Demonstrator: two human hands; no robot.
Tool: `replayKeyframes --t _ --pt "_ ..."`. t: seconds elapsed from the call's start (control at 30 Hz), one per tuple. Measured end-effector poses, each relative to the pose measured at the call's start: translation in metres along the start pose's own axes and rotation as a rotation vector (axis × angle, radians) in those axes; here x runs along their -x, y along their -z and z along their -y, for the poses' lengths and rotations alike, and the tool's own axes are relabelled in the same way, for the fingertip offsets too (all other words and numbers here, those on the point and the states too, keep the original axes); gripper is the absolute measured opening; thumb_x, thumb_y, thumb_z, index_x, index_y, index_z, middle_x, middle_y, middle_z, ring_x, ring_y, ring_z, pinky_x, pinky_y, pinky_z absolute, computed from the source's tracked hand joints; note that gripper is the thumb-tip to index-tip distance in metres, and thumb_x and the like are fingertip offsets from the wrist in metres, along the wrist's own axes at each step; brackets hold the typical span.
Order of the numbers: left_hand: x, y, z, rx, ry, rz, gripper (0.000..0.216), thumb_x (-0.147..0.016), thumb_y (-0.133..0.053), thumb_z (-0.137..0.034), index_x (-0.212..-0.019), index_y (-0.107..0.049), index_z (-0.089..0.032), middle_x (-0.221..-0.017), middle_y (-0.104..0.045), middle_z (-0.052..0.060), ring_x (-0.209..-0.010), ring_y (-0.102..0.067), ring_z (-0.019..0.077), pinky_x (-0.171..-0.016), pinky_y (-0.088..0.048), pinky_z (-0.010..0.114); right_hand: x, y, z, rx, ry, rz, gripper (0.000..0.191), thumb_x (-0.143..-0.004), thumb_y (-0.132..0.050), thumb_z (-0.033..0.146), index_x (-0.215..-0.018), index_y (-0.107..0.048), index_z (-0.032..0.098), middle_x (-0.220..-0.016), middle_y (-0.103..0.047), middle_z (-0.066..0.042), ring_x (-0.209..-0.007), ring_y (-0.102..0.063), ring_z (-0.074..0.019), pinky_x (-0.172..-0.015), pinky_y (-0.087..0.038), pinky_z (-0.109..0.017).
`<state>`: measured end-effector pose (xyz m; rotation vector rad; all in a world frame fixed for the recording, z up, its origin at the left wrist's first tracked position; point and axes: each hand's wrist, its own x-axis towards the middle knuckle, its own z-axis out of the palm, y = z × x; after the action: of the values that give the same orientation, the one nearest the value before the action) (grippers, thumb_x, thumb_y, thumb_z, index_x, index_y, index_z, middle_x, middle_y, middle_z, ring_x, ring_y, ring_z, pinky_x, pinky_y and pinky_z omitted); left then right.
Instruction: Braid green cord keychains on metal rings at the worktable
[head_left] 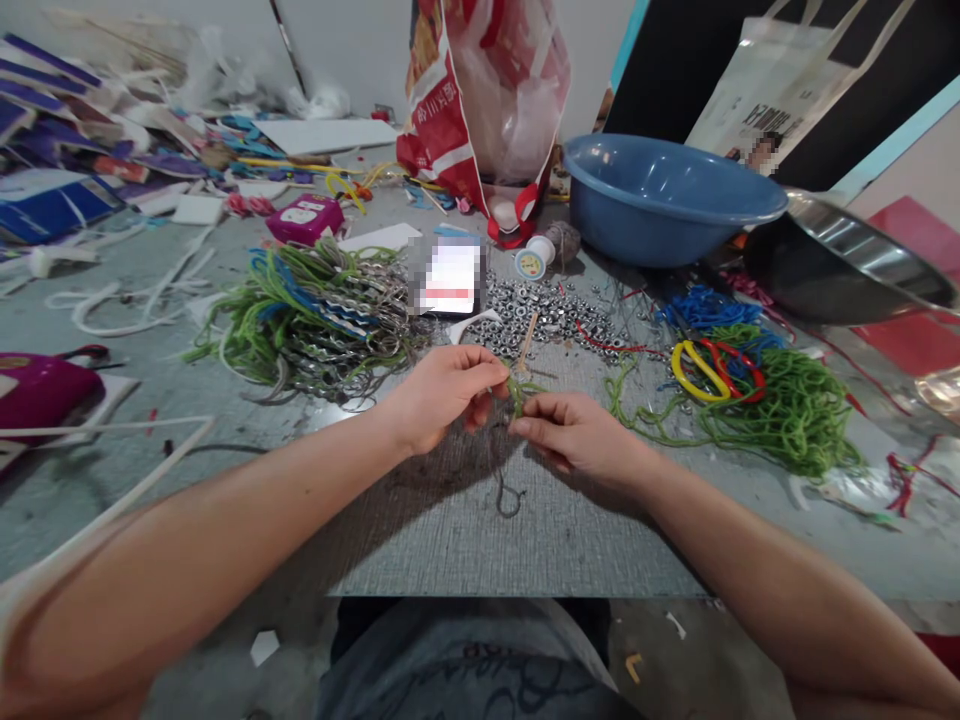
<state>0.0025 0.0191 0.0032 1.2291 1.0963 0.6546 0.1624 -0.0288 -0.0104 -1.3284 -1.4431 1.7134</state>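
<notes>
Both my hands meet above the middle of the grey table (pixel 465 540). My left hand (pixel 442 395) is closed in a pinch on a piece of green cord (pixel 517 392). My right hand (pixel 574 430) is closed too, pinching the same green cord from the right. A thin metal wire hook (pixel 508 495) hangs down below the hands over the table. Just behind the hands lies a heap of small metal nuts (pixel 547 315) with a wooden stick (pixel 527 338) in it.
A pile of wavy metal wires tied with green cord (pixel 315 310) lies at left, loose green cord (pixel 780 410) and coloured loops (pixel 712 365) at right. Behind stand a blue basin (pixel 667 200), a steel bowl (pixel 855 260), a red plastic bag (pixel 480 100) and a phone (pixel 450 275).
</notes>
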Motion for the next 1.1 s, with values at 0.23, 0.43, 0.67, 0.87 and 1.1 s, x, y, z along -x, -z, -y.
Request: replayKeyframes --t 0.23,0.43,0.67,0.87,1.1 --pt "0.015 0.004 0.003 -0.539 -0.572 -0.066 0.035 -0.08 -0.048 -0.017 -0.114 -0.049 -0.015 -0.057 -0.052 -0.005 -0.047 -0.049 0.0075 -0.044 -0.038 0.019 0.002 0.007 0.006 0.201 0.09 -0.044 0.017 -0.081 -0.05 0.024 -0.065 -0.046 0.02 -0.044 -0.038 0.009 -0.038 -0.031 -0.0045 -0.039 -0.022 -0.02" --pt "0.017 0.0 0.008 -0.823 -0.85 0.083 0.026 -0.08 -0.047 -0.011 -0.102 -0.059 -0.016 -0.094 -0.066 0.004 -0.078 -0.061 0.0112 -0.067 -0.048 0.021 0.002 0.011 0.004 0.26 0.172 -0.034 0.01 -0.08 -0.045 0.018 -0.072 -0.051 0.018 -0.053 -0.039 0.008 -0.044 -0.032 -0.0057 -0.045 -0.026 -0.022" --pt "0.008 0.005 0.014 -0.998 -0.944 0.021 0.018 -0.088 -0.045 -0.016 -0.087 -0.063 -0.015 -0.082 -0.065 0.003 -0.075 -0.061 0.012 -0.067 -0.048 0.022 0.001 0.013 0.004 0.293 0.168 -0.046 0.02 -0.084 -0.045 0.03 -0.067 -0.045 0.019 -0.054 -0.04 0.007 -0.045 -0.033 -0.0059 -0.045 -0.026 -0.022" --pt "0.01 0.005 0.013 -1.047 -0.917 0.011 0.023 -0.089 -0.043 -0.018 -0.083 -0.065 -0.016 -0.082 -0.064 0.004 -0.075 -0.061 0.0121 -0.067 -0.049 0.022 0.001 0.013 0.004 0.226 0.168 -0.08 0.022 -0.084 -0.046 0.035 -0.069 -0.046 0.019 -0.053 -0.042 0.008 -0.041 -0.033 -0.0045 -0.039 -0.025 -0.02" --pt "0.008 0.001 0.012 -0.852 -0.872 -0.092 0.019 -0.085 -0.048 -0.016 -0.077 -0.064 -0.016 -0.07 -0.064 0.001 -0.067 -0.059 0.0102 -0.061 -0.046 0.02 -0.001 0.014 -0.002 0.008 0.136 -0.207 0.035 -0.083 -0.045 0.053 -0.079 -0.052 0.019 -0.061 -0.051 0.005 -0.038 -0.039 -0.0045 -0.034 -0.028 -0.02"
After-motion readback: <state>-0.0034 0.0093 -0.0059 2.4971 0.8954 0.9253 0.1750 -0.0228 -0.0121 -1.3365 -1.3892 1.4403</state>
